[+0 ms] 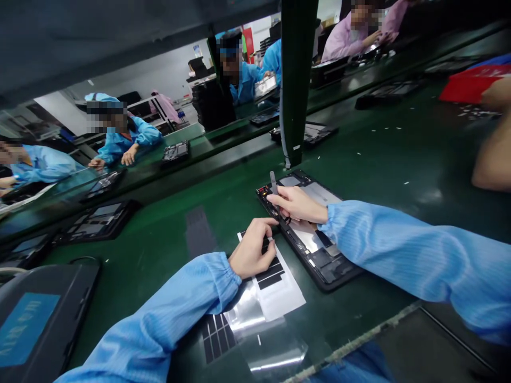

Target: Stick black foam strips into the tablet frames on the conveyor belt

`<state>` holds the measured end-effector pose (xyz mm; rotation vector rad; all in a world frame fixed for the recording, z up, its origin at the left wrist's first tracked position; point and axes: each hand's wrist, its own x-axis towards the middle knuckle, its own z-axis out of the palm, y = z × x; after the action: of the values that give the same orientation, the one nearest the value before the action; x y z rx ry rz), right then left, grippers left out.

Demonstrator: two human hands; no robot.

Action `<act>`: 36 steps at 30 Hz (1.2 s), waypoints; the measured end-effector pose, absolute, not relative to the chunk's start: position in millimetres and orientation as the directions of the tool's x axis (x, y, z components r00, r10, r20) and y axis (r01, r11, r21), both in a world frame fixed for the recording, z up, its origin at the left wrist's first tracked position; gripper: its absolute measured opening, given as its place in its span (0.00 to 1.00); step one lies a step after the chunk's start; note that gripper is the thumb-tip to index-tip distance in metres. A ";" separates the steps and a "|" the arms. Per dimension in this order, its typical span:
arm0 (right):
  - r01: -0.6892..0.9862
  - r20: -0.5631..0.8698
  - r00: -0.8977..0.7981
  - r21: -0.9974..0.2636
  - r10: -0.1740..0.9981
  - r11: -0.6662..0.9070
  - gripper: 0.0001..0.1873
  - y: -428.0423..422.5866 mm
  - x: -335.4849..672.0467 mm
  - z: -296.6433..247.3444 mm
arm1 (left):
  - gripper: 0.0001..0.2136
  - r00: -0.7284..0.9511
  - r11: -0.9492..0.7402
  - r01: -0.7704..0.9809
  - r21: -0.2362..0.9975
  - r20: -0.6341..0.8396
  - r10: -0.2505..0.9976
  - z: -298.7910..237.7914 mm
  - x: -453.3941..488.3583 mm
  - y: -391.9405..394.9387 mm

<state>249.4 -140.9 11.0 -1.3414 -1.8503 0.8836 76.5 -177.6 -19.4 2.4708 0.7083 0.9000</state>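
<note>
My right hand [297, 205] is closed on slim grey tweezers [273, 181], whose rounded end sticks up past the thumb; their working tips are hidden. That hand is over the upper left part of an opened tablet [329, 266] with its inner parts bare, lying on the green bench. My left hand [253, 250] rests on a white sheet of black adhesive strips [285, 303] beside the tablet. Its thumb and index finger are apart, the index fingertip close to the tablet's left edge. The other left fingers are curled and partly hidden.
A dark grey strip sheet [199, 231] and clear film with black pieces [219, 340] lie near my left arm. More opened tablets [98, 221] stand at the left. A green post [293, 106] rises behind my tablet. Co-workers sit across the bench; another person's arm [495, 154] is at right.
</note>
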 end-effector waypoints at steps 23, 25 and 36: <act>0.418 0.171 -0.161 -0.880 0.972 0.224 0.10 -139.9 247.5 4.2 | 0.09 0.836 -0.892 0.436 0.118 0.315 0.450 -14.3 82.1 -184.9; 0.386 0.143 -0.154 -0.902 0.978 0.193 0.10 -140.4 247.0 3.8 | 0.10 0.867 -0.918 0.387 0.084 0.304 0.394 -13.7 81.9 -188.3; 0.239 0.056 -0.166 -0.966 0.984 0.095 0.13 -137.6 246.5 -1.4 | 0.18 0.644 -0.721 0.463 0.516 0.363 0.673 -22.8 93.1 -210.2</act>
<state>246.5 -137.6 -1.4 -1.2510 -1.5471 1.1393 93.1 -210.2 -22.8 2.4879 0.9003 0.7706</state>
